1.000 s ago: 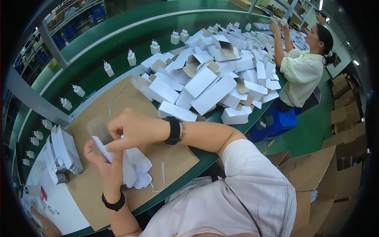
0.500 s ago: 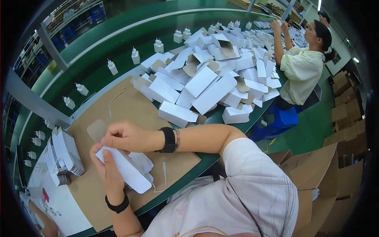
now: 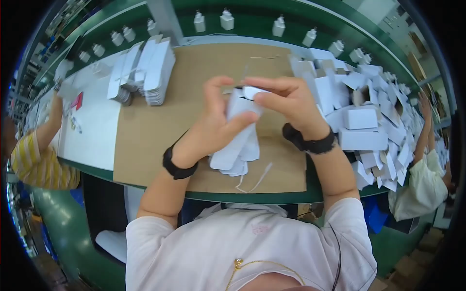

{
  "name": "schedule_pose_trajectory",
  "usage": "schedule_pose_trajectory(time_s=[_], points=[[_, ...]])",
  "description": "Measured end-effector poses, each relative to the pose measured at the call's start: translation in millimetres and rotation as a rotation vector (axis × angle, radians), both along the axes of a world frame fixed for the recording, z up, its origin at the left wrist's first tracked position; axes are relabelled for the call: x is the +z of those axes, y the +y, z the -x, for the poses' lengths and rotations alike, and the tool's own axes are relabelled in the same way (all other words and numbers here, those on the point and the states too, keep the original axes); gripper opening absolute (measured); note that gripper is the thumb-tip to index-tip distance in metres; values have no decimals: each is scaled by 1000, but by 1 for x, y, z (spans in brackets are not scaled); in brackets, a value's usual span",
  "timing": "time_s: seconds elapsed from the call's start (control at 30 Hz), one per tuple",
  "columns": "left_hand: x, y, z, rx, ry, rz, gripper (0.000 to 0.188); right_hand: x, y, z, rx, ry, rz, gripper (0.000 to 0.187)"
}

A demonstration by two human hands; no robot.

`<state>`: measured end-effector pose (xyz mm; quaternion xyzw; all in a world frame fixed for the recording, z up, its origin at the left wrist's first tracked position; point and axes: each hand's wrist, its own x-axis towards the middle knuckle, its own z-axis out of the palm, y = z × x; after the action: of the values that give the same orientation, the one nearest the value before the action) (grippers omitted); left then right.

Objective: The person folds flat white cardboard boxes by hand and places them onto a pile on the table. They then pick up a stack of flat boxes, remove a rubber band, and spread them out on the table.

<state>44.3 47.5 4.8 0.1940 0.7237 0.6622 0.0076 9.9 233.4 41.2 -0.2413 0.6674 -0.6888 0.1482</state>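
My left hand point(image 3: 206, 131) wraps around a narrow white carton point(image 3: 232, 141), its thumb lying along the upper face. The carton slants over the brown cardboard sheet point(image 3: 145, 150), with its far end up near my right hand point(image 3: 293, 106). Between thumb and fingers, my right hand pinches a white end flap point(image 3: 253, 92) at that far end. Several flat white cartons point(image 3: 251, 151) lie beneath the held one. A loose whitish strip point(image 3: 262, 176) rests beside them, close to the table's front edge.
Bundled flat cartons point(image 3: 158, 72) stand at the back left. A heap of folded white boxes point(image 3: 364, 139) covers the right side. White bottle-like items point(image 3: 227, 20) line the green ledge behind. Co-workers sit on both sides, one in yellow stripes point(image 3: 46, 162).
The view has swung left, bringing the flat bundles and the left co-worker further in. My right hand has moved from over the carton's end to its right side, now pinching the flap.
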Motion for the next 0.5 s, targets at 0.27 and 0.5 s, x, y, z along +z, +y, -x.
schedule_pose_trajectory(time_s=[0.27,0.5], points=[[2,-3,3,-5,50,21,64,-15,-1,8,96,118,-1,26],[-1,-7,14,118,29,191,64,16,12,-3,-68,236,-348,32]])
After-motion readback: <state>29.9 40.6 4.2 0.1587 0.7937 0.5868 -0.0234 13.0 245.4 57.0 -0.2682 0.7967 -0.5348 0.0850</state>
